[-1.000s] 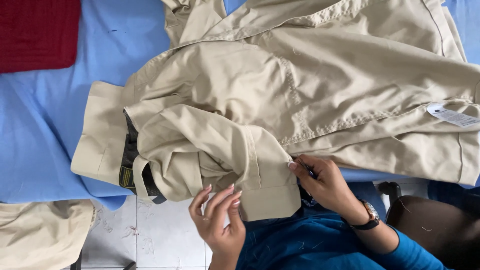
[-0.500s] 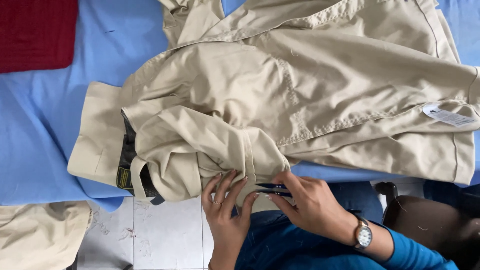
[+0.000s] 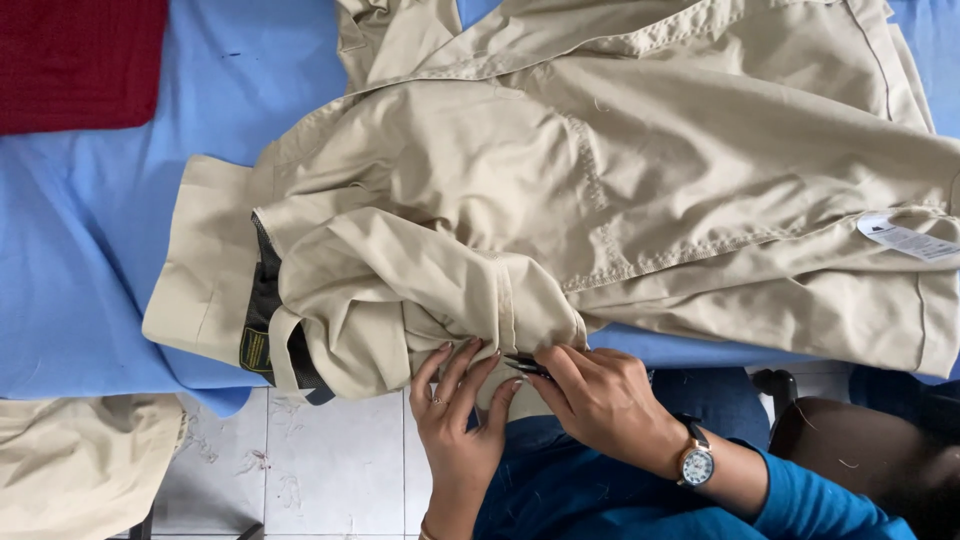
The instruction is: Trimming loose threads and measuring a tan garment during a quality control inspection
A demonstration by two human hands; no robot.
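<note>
A pair of beige trousers point(image 3: 600, 200) is lying spread and crumpled across the blue tabletop point(image 3: 90, 250), its waistband turned toward the left and showing a dark inner lining. One folded, bunched part is hanging over the near edge. Small dark thread snips point(image 3: 525, 366) are resting against that bunched fabric at its lower edge, mostly hidden, with only the dark blades showing. A white tag point(image 3: 905, 238) is sitting near the right end.

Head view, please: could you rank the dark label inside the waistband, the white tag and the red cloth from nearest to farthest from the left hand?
From the left hand:
1. Dark label, just to its left.
2. Red cloth, top left corner.
3. White tag, far right edge.
</note>
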